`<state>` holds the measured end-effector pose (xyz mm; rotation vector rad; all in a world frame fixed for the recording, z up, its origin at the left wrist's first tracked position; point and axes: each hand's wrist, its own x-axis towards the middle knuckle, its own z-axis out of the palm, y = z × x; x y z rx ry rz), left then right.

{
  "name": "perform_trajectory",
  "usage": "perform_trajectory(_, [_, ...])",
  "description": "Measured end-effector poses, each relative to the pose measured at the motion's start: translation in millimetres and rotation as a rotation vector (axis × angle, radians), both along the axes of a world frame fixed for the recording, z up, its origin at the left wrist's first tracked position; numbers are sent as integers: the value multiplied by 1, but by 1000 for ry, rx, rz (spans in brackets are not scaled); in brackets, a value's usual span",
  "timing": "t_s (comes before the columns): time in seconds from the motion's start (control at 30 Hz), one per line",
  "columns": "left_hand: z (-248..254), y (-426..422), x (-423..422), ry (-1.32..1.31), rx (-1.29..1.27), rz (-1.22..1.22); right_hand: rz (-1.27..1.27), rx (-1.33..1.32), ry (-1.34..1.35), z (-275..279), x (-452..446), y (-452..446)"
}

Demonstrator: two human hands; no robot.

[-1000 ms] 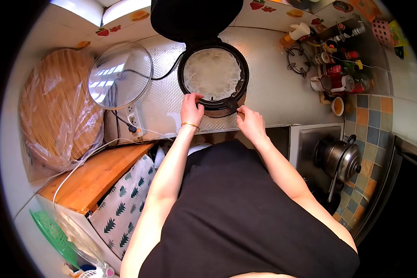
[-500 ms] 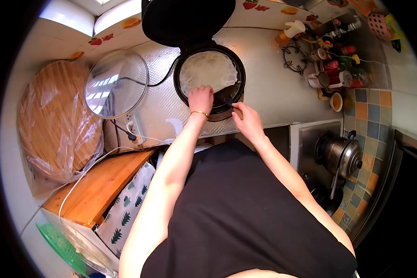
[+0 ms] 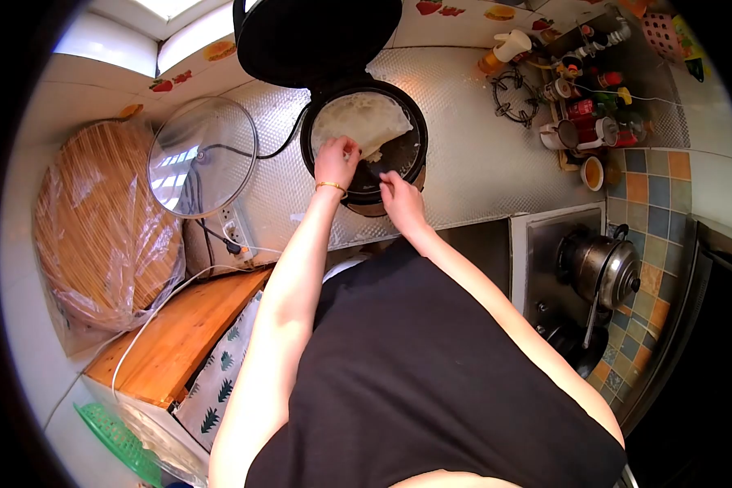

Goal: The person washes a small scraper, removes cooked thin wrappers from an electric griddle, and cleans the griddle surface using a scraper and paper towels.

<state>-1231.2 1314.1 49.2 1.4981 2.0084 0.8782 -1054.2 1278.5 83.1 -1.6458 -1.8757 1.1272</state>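
Note:
A pale thin pancake (image 3: 364,119) lies in the round black electric griddle (image 3: 422,134), folded up and away from the front, so the dark plate shows at the front right. My left hand (image 3: 338,162) is closed on the pancake's near edge at the left front. My right hand (image 3: 402,200) is closed at the griddle's front rim, its fingers pinched; what they hold there is too small and dark to make out. Behind, the griddle's black lid (image 3: 317,41) stands open.
A glass lid (image 3: 187,183) and a plastic-wrapped wooden board (image 3: 110,228) are at the left. On the right are a burner ring (image 3: 516,99), several bottles and cups, and a steel pot (image 3: 606,270) on a stove. A black cable runs left from the griddle.
The pancake's front part has been lifted and folded back, baring more plate. My left hand has moved up onto it, and my right hand has shifted left along the griddle's front.

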Motion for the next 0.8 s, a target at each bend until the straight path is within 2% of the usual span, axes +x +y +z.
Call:
perform_trajectory(0.17, [15,6,-7,-39,58,-1,-13,23,234,-8,2,4])
perform_trajectory(0.37, [27,14,-5,-64,125,-5,-55,-30,46,16,50,-13])
perform_trajectory(0.53, [34,17,-4,-48,107,4,-73,-23,-21,14,19,28])
perform_trajectory(0.63, [44,20,-5,-52,114,14,-80,-97,20,3,-8,56])
perform_trajectory(0.73, [56,22,-4,-58,146,27,-70,0,253,-15,-11,58])
perform_trajectory(0.8, [58,29,-8,9,169,-17,-92,-7,139,-13,4,48])
